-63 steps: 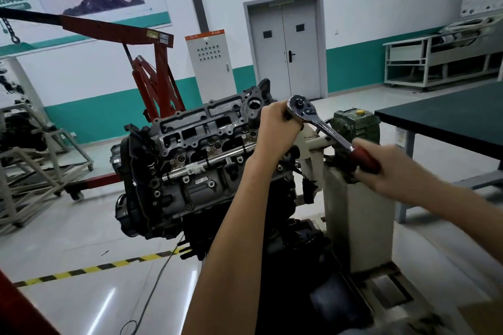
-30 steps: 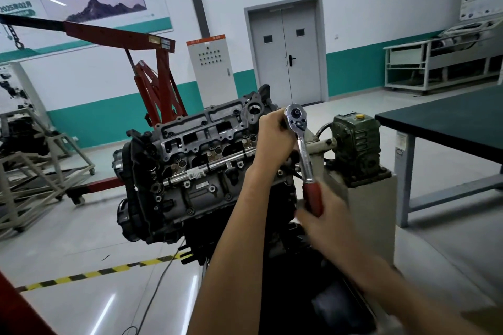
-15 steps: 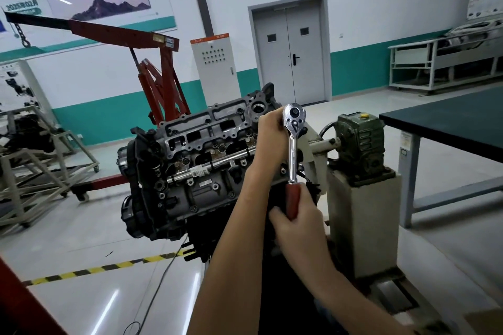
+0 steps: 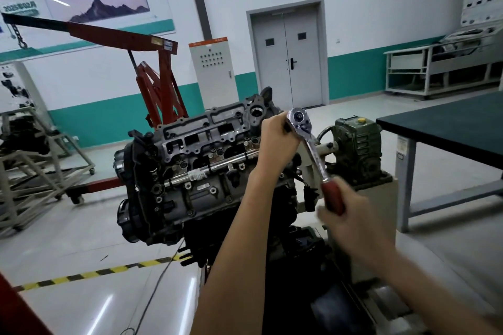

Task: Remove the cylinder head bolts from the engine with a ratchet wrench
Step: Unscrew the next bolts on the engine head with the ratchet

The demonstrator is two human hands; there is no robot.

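Engine [image 4: 190,171] sits on its stand left of centre, head face tilted toward the camera. Left hand [image 4: 275,139] is at its right end, fingers curled just under the head of the ratchet wrench [image 4: 310,149]. Shank slopes down-right. Right hand [image 4: 353,217], blurred, grips the red handle. Bolt hidden behind left hand.

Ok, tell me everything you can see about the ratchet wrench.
The ratchet wrench is shiny chrome metal with a round head, a slim shaft and a red grip. It slants from the head, beside the engine, down toward the right. The left hand curls round just behind its head, hiding what it sits on. The right hand, blurred, holds the red grip.
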